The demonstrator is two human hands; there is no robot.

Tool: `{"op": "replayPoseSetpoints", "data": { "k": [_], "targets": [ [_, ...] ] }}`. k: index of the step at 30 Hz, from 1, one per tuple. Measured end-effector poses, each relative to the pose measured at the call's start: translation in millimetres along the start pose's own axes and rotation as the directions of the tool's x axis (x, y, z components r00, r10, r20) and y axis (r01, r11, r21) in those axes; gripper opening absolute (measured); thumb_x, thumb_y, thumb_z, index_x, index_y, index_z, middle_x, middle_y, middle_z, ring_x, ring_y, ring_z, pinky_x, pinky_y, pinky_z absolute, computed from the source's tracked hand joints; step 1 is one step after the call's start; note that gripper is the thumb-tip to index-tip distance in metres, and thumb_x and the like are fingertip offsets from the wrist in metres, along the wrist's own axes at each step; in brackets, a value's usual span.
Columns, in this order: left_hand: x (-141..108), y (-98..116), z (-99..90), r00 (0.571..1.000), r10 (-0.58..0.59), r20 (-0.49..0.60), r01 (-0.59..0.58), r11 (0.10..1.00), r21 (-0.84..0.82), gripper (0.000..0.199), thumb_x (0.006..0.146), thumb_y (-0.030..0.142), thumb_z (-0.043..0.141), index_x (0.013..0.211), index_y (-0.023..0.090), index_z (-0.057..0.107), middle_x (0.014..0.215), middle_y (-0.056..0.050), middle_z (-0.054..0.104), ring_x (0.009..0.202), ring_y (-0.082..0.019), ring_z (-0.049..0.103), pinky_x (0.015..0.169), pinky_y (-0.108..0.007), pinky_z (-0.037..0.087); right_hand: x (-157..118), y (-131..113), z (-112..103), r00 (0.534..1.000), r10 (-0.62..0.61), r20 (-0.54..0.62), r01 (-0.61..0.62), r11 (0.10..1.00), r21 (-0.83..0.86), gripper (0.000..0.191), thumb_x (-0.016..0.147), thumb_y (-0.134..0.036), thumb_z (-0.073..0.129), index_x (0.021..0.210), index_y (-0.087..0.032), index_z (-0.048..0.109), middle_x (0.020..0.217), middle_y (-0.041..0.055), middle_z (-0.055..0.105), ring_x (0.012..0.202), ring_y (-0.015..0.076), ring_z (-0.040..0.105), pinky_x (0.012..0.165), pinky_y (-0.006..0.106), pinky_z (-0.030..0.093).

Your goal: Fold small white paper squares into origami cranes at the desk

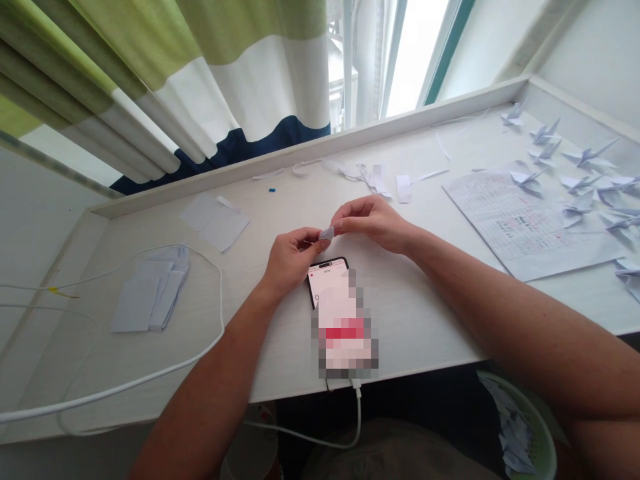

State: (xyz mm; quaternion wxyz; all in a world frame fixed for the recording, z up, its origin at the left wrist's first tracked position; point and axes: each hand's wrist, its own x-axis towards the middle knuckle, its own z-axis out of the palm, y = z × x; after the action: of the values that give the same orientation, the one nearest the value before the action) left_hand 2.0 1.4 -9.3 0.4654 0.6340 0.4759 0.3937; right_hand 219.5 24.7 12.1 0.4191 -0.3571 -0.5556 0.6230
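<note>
A small folded piece of paper (pixel 327 233) is pinched between the thumb and fingers of my left hand (pixel 295 257). My right hand (pixel 373 221) closes its thumb and fingertips on the paper's right end. Both hands are raised a little over the white desk, just beyond a phone (pixel 329 280) with a lit screen, partly blurred out. On the right lie several folded paper cranes (pixel 580 183), some of them on a written sheet (pixel 520 230).
Stacked paper squares (pixel 147 287) and loose sheets (pixel 220 223) lie on the left. A white cable (pixel 150 381) loops across the desk (pixel 420 313). Paper strips (pixel 375 179) lie along the back, near a small blue piece (pixel 272 191). Below right stands a green basket (pixel 543 420) holding papers.
</note>
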Motion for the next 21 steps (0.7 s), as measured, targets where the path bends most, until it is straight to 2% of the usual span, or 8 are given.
{"op": "replayPoseSetpoints", "data": {
  "k": [4,7,12,17,21],
  "targets": [
    [0.2,-0.8,0.3,0.999,-0.017,0.049,0.020,0.998,-0.052,0.030,0.080,0.047,0.088,0.091,0.020,0.084,0.083,-0.004,0.080,0.074,-0.018,0.068,0.069,-0.029,0.052,-0.4,-0.5,-0.1,0.999,-0.023,0.033,0.024,1.000,-0.014,0.009,0.080,-0.025,0.079,0.076,-0.017,0.080,0.079,0.0028,0.079,0.077,0.0152,0.068,0.077,0.029,0.052],
    [-0.8,1.3,1.1,0.999,-0.007,0.054,0.008,1.000,-0.017,0.028,0.082,0.047,0.086,0.093,0.021,0.083,0.086,-0.003,0.081,0.074,-0.018,0.071,0.068,-0.029,0.054,0.4,-0.4,0.8,0.999,-0.030,0.036,0.031,0.999,-0.019,0.012,0.082,-0.027,0.077,0.077,-0.017,0.077,0.079,0.0024,0.077,0.075,0.0138,0.066,0.076,0.029,0.051],
    [-2.6,6.0,2.9,0.983,0.184,-0.021,-0.181,0.977,0.115,0.017,0.085,0.036,0.085,0.096,0.024,0.080,0.092,-0.002,0.082,0.086,-0.020,0.075,0.084,-0.034,0.058,4.2,4.2,4.8,0.998,-0.056,-0.032,0.056,0.998,-0.012,0.014,0.085,-0.028,0.073,0.076,-0.017,0.071,0.075,-0.0009,0.070,0.070,0.0106,0.059,0.073,0.027,0.049],
    [-2.9,5.7,3.4,0.940,0.341,-0.036,-0.336,0.938,0.088,0.036,0.084,0.027,0.087,0.119,0.028,0.078,0.095,-0.001,0.083,0.095,-0.021,0.078,0.096,-0.037,0.058,6.3,7.3,9.3,0.995,-0.055,-0.089,0.052,0.998,-0.035,0.014,0.084,-0.027,0.071,0.075,-0.016,0.069,0.070,-0.0027,0.065,0.065,0.0094,0.054,0.069,0.027,0.047],
    [-2.3,6.4,4.1,0.915,0.396,-0.074,-0.388,0.916,0.104,0.028,0.086,0.027,0.086,0.113,0.029,0.084,0.101,-0.002,0.084,0.095,-0.020,0.078,0.095,-0.037,0.059,6.6,8.4,11.8,0.996,-0.052,-0.077,0.048,0.998,-0.051,0.011,0.082,-0.023,0.070,0.074,-0.016,0.069,0.072,-0.0011,0.068,0.067,0.0101,0.056,0.069,0.026,0.047]
  ]
}}
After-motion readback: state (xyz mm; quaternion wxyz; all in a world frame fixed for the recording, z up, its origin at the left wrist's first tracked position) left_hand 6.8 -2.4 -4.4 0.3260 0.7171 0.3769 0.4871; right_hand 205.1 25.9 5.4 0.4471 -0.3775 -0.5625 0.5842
